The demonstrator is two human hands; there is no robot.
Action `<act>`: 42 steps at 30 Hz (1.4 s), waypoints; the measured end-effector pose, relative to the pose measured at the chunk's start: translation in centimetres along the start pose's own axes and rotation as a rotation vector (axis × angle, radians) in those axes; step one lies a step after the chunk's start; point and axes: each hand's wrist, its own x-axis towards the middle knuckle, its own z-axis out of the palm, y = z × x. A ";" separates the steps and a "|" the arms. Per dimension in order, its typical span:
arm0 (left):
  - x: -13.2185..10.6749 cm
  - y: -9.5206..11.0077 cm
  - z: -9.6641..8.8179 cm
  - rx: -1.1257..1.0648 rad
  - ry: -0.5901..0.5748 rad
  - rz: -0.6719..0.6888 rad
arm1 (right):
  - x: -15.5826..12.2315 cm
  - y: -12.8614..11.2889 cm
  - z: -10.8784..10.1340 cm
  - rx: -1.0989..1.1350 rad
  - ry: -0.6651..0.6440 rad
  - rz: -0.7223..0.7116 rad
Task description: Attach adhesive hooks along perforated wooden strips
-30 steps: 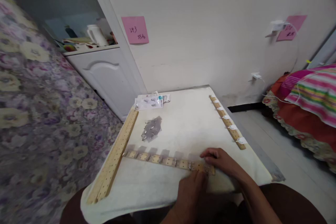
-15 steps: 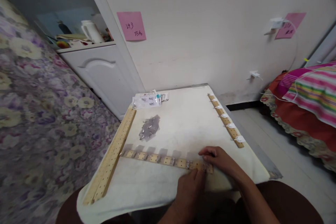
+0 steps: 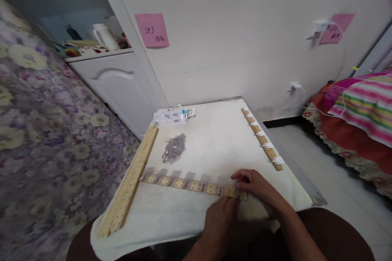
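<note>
A narrow wooden strip with small metal clips along it lies across the near part of a white cloth-covered table. My right hand rests at the strip's right end, fingers curled and pinched on that end. My left hand is just below the same end, fingers bent down against the strip's near edge. A small pile of loose metal clips lies left of the table's middle.
Long perforated wooden strips run along the table's left edge. Another strip with white clips lies along the right edge. A small plastic packet sits at the back. A floral curtain hangs left, a striped bed right.
The view has shifted slightly; both hands stay at the strip's right end with little visible movement.
</note>
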 end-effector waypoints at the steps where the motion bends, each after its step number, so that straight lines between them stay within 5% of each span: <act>1: -0.2 0.2 -0.3 -0.040 0.002 -0.011 | 0.0 0.0 0.0 0.003 0.003 -0.004; 7: -0.8 0.5 -1.4 -0.253 0.001 -0.095 | 0.0 0.0 -0.1 -0.014 0.012 -0.029; 17: 0.4 -0.7 1.0 -0.005 0.034 -0.013 | 0.2 0.4 -0.2 -0.017 -0.004 -0.030; 42: 1.0 0.3 0.0 0.252 0.038 0.038 | 0.1 0.4 -0.3 -0.072 0.023 -0.032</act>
